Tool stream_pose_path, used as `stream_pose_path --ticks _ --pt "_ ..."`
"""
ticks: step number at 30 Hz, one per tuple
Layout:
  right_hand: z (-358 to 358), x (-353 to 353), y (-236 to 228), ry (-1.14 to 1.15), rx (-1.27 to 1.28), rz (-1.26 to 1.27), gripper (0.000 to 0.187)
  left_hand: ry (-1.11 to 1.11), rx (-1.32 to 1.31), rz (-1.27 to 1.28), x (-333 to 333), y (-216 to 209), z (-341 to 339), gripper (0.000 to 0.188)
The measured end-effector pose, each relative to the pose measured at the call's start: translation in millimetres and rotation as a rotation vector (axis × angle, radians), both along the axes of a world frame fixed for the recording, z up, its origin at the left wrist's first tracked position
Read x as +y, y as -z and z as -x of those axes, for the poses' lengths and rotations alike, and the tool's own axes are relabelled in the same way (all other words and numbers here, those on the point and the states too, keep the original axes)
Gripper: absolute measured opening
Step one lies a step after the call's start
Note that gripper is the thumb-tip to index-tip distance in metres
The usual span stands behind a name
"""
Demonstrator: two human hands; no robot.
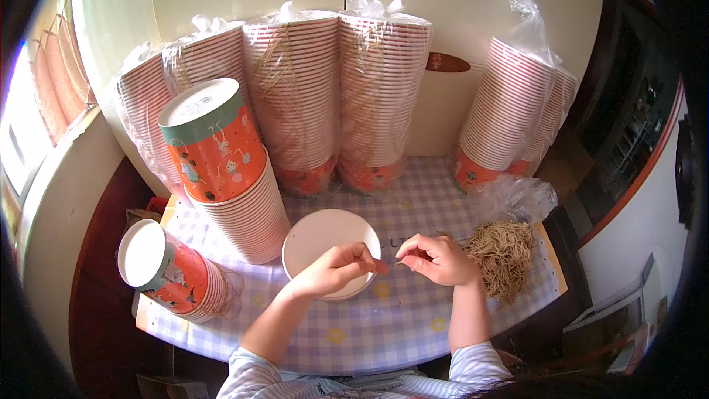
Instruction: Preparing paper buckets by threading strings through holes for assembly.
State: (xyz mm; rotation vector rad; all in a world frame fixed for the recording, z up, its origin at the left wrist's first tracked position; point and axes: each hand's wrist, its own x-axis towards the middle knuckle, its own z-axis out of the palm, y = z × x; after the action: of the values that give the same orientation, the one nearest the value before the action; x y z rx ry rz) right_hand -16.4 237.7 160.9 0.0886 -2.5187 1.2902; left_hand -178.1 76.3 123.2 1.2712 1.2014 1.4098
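Observation:
My left hand (340, 270) reaches over the near right rim of a white-lined paper tub (325, 240), its fingers pinched together. Whatever lies between those fingertips is too small to make out. Close beside it, my right hand (441, 260) is closed in a pinch, with a thin pale strand just showing at its fingertips. The two hands are a short gap apart above the checked tablecloth (399, 325). A heap of thin tan strings (504, 260) lies to the right of my right hand.
A tall stack of upside-down orange and green paper tubs (240, 207) stands left. Nearer, a shorter stack (173, 270) tilts, with loose strings around its rims. Several bagged stacks (384, 96) line the back; more bagged tubs (506, 103) stand right, above a crumpled clear bag (521, 198).

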Motion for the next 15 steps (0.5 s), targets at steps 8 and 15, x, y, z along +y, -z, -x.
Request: stream_pose_path --ticks 8,15 --pt "5 -8 6 -0.062 0.118 0.094 0.011 -0.288 0.522 0.042 5 -4 -13 0.014" --pt "13 -14 11 -0.097 0.156 0.125 0.016 -0.257 0.530 0.024 4 -8 -19 0.015"
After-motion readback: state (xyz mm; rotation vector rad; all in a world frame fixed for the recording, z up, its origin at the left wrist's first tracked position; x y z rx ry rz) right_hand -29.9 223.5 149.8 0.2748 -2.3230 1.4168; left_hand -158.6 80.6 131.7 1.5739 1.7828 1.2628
